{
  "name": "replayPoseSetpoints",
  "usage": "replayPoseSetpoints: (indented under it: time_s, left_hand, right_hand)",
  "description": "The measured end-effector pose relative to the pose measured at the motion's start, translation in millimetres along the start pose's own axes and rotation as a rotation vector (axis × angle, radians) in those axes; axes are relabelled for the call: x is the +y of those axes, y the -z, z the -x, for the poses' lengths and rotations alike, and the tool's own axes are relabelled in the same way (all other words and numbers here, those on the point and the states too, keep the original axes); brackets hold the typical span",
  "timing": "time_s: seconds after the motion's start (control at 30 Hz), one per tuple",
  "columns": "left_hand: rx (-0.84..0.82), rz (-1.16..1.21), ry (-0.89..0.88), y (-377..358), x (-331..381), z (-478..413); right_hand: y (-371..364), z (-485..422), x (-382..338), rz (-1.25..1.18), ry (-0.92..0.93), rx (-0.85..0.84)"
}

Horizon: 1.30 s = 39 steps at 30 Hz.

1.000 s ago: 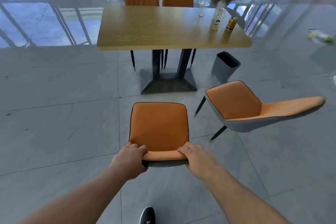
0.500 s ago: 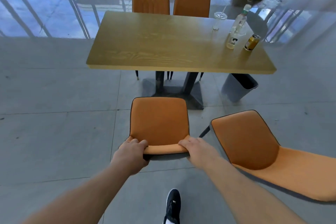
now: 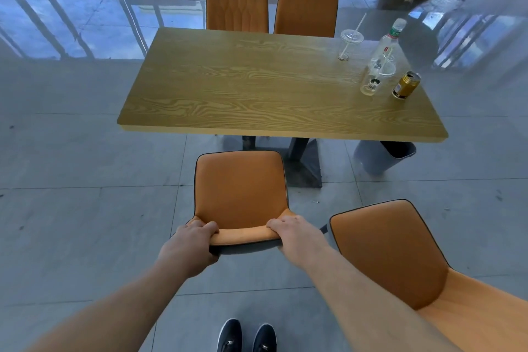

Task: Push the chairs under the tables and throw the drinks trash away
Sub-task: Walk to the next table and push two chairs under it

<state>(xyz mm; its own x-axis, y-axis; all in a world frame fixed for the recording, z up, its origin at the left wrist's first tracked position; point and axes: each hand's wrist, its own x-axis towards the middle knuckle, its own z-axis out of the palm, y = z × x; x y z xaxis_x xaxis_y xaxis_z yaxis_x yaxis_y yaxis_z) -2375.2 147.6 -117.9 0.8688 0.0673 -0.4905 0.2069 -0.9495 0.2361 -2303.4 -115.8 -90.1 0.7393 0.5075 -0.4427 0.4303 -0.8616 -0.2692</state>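
Held chair (image 3: 241, 188) sits at 6 o'clock of the table (image 3: 257, 86), seat front just short of the near table edge, not under it yet. Left hand (image 3: 190, 246) is clamped on the left end of the backrest top, fingers curled over the orange rim, thumb side behind. Right hand (image 3: 295, 234) grips the right end the same way, fingers wrapped tight together over the rim. Both forearms are stretched forward.

2nd chair (image 3: 400, 260) stands at 4 o'clock of the held one, turned off-axis, just beside the right forearm. 2 more chairs (image 3: 237, 3) (image 3: 307, 6) are tucked in at 12 o'clock on the far side of the table.

Drinks trash is clustered at the table's 2 o'clock corner: plastic cup with straw (image 3: 350, 43), clear bottle (image 3: 390, 43), small glass cup (image 3: 371, 81) in front of the bottle, gold can (image 3: 405, 85) just right of that. Grey bin (image 3: 383, 158) is on the floor under that right end. Shoes (image 3: 247, 336) are at the bottom edge.

Versus 1 s ago: the held chair is closer to the table, the table fills more of the view, the grip is unchanged, and the 2nd chair has slid towards the lower right of the frame.
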Motion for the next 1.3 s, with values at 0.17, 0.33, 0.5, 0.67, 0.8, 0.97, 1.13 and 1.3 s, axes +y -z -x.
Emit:
replayPoseSetpoints:
  time_s: [0.17,0.33,0.5,0.67,0.8,0.97,1.13,1.3]
  left_hand:
    - [0.015,-0.058,-0.007,21,-26,-9]
    - [0.011,-0.153,0.103,34,-23,3]
    - [0.07,-0.161,0.121,22,106,33]
    - [0.08,-0.018,-0.095,-21,318,63]
    - [0.053,0.042,-0.173,-99,488,96]
    - [-0.088,0.056,-0.241,-186,613,131]
    - [-0.168,-0.065,-0.263,-227,649,148]
    - [-0.153,-0.145,-0.247,-234,635,148]
  right_hand:
    - [-5,-13,-20,0.001,0.04,0.034]
    - [-13,-8,-31,-0.059,0.069,0.089]
    - [18,64,44,-0.056,0.072,0.138]
    - [28,189,197,-0.032,0.0,0.209]
    - [3,304,328,-0.003,-0.11,0.224]
    - [-21,411,447,0.008,-0.227,0.112]
    - [-39,449,489,0.063,-0.191,0.031]
    - [-58,428,476,0.153,-0.147,0.017]
